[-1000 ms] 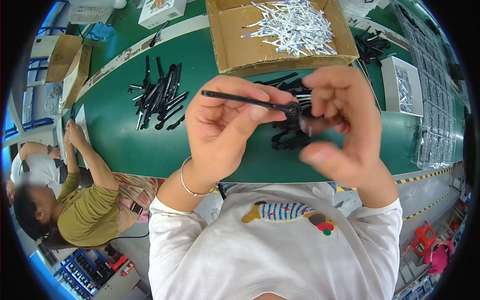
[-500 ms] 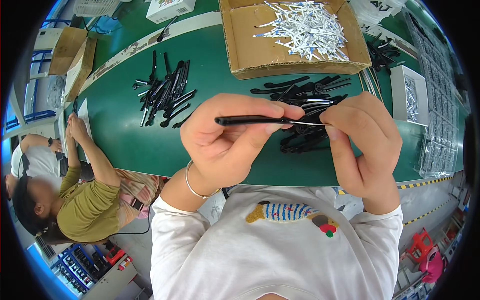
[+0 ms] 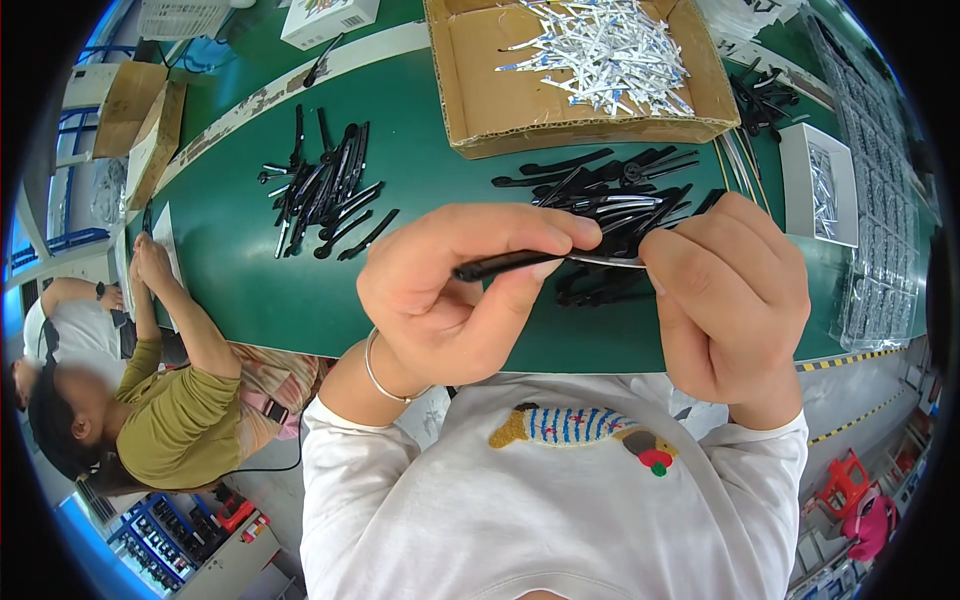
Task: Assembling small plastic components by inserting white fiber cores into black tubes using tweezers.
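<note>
Green worktable (image 3: 235,290), black piece (image 3: 498,265) and silver strip (image 3: 606,262) — between both hands (image 3: 440,295)

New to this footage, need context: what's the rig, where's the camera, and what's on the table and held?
No robot here: these are a person's bare hands, seen from above by a fisheye camera worn on the head, so straight edges bend. The left hand pinches a slim black part; a thin silvery strip runs from there to the right hand's fingertips. On the green table lie loose black parts, a cardboard box of white strips, and more. Another person sits at left.
</note>
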The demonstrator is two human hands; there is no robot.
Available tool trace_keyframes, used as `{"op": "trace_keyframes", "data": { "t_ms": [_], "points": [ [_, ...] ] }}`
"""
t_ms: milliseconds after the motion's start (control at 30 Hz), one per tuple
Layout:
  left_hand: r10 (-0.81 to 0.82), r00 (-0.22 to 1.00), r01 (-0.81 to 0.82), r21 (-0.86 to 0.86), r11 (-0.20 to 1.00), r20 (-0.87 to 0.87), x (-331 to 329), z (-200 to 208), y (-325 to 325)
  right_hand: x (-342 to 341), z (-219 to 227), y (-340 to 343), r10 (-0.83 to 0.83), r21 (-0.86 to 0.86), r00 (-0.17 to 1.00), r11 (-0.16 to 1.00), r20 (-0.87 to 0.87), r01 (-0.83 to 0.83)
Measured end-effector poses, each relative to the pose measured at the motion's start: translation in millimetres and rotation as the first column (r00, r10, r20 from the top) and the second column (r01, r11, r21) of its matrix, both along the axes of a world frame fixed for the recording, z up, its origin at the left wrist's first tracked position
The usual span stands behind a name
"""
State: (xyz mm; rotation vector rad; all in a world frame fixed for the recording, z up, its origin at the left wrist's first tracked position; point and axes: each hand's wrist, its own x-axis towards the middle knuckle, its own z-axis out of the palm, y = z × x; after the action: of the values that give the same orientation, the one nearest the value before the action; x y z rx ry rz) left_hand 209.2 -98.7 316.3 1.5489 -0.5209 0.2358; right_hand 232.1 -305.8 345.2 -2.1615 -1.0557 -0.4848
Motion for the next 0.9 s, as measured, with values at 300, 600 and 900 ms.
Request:
{"op": "trace_keyframes", "data": {
  "t_ms": [300, 600, 900],
  "points": [
    [0.012, 0.974, -0.088, 0.326, 0.941, 0.228, 11.2, -4.2, 2.5, 6.7, 2.8, -5.2, 0.034, -0.175, 0.996, 0.984, 0.083, -0.019],
    [-0.176, 0.984, 0.173, -0.292, 0.941, 0.015, 8.0, -10.2, -4.3, 10.5, -15.6, 1.1, 0.066, 0.292, 0.993, 0.952, 0.099, -0.092],
    [-0.211, 0.945, 0.083, -0.442, 0.893, -0.250, 3.1, -2.4, -7.6, -4.3, -17.6, 12.2, 0.270, 0.465, 0.878, 0.883, -0.394, -0.063]
  ]
}}
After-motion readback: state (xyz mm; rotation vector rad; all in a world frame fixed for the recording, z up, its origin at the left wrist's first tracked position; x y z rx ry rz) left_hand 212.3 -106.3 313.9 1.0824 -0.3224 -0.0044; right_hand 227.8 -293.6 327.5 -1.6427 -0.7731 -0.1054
